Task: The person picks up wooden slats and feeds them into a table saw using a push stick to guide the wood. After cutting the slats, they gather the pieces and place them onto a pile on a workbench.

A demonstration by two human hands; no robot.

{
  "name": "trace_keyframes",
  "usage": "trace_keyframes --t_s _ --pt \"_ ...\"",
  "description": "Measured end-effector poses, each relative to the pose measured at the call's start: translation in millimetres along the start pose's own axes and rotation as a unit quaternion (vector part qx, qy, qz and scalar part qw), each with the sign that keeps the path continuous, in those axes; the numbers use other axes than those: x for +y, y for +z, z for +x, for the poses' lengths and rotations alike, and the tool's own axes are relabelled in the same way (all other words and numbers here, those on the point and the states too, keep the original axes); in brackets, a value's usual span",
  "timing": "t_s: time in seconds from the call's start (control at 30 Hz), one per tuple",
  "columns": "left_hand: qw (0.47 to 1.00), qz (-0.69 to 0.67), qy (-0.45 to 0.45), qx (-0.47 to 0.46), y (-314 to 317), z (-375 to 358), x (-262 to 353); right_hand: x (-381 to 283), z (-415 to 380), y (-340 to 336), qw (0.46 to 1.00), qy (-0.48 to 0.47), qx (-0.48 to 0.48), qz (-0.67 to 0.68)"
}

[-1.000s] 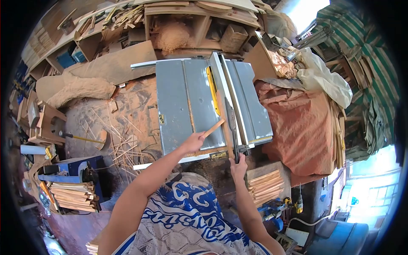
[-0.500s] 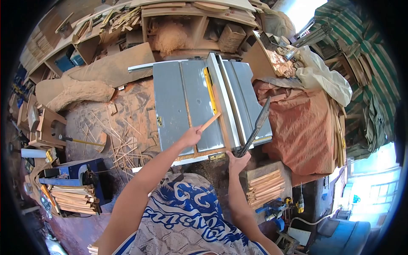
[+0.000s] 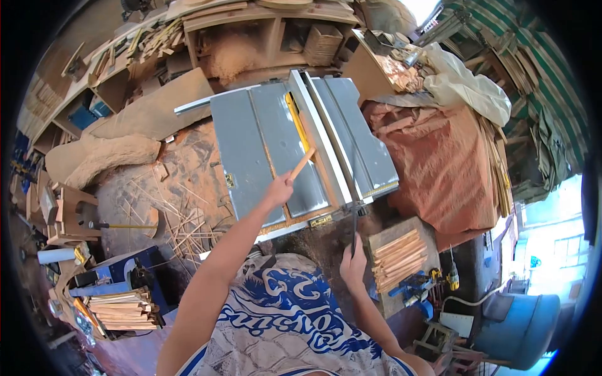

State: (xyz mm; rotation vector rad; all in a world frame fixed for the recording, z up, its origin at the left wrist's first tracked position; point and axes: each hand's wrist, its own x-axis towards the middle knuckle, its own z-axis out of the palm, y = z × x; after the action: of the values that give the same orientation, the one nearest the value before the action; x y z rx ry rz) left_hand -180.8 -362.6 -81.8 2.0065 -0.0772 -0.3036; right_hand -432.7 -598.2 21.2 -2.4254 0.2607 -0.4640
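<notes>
My left hand (image 3: pixel 282 188) is closed around a short wooden stick (image 3: pixel 303 161) above the grey top of a table saw (image 3: pixel 238 144). The stick's far end reaches the yellow blade insert (image 3: pixel 297 124), beside the long metal fence (image 3: pixel 325 145). Just off the saw's front edge, my right hand (image 3: pixel 353 263) grips a long, thin black tool (image 3: pixel 354 219). That tool points away from me, its upper part smeared by motion over the table to the right of the fence; its exact kind cannot be made out.
Stacked wood strips (image 3: pixel 401 258) sit on a stand right of my right hand, near a yellow drill (image 3: pixel 453 276). A dusty reddish cover (image 3: pixel 439 163) drapes a pile beside the saw. Thin offcuts (image 3: pixel 179 216) litter the floor at left. More strips (image 3: pixel 122 307) lie by a blue machine.
My right hand has drawn back toward me from the saw's front edge, and the black tool has swung from leaning right to nearly straight. My left hand still holds the stick near the insert.
</notes>
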Motion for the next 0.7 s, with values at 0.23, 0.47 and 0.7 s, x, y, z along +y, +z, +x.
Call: trace_keyframes --t_s 0.23,0.47,0.7 --pt "0.998 -0.013 -0.050 -0.027 -13 -8 21 0 -89 -69 0.973 0.033 -0.204 -0.105" --pt "0.996 -0.009 -0.070 -0.046 -15 -9 23 -6 -88 -67 0.953 0.071 -0.230 -0.187" --pt "0.996 0.004 -0.079 -0.046 -16 -10 29 -11 -76 -59 0.943 0.102 -0.248 -0.199"
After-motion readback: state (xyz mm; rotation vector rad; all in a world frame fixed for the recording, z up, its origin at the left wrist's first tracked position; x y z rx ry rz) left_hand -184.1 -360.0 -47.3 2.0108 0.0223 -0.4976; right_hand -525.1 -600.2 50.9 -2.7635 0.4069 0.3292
